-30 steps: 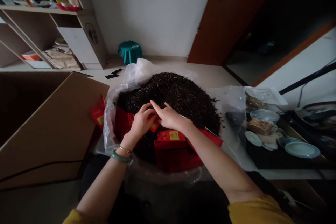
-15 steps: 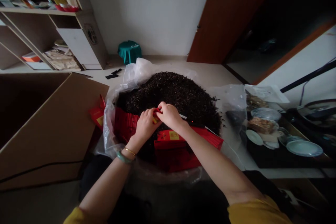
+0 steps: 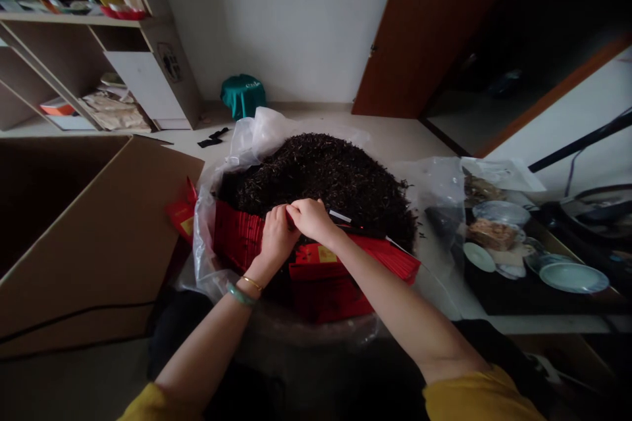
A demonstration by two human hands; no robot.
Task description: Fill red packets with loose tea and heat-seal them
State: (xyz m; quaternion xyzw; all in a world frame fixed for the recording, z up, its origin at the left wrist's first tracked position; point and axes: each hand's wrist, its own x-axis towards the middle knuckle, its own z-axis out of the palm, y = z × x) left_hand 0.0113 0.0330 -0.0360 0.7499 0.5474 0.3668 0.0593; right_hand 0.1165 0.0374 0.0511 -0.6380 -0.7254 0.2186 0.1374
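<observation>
My left hand (image 3: 276, 239) and my right hand (image 3: 309, 220) meet above the front of a heap of dark loose tea leaves (image 3: 316, 174). Between them they pinch a small red packet (image 3: 292, 226), mostly hidden by my fingers. The heap lies in a clear plastic bag (image 3: 254, 135). Rows of red packets (image 3: 237, 237) stand along its front, and more red packets (image 3: 320, 279) lie under my wrists. A thin black-and-white strip (image 3: 340, 216) sits just past my right hand.
A cardboard box (image 3: 99, 210) fills the left side. A tray of dishes and bowls (image 3: 501, 247) stands on the right, with a wooden shelf unit (image 3: 148, 59) and a teal cloth-covered object (image 3: 243, 96) at the back. A brown door (image 3: 424, 33) stands beyond.
My hands have closed together over the small red packet since the earliest frame, and they have shifted slightly toward the tea. The view has tilted a little.
</observation>
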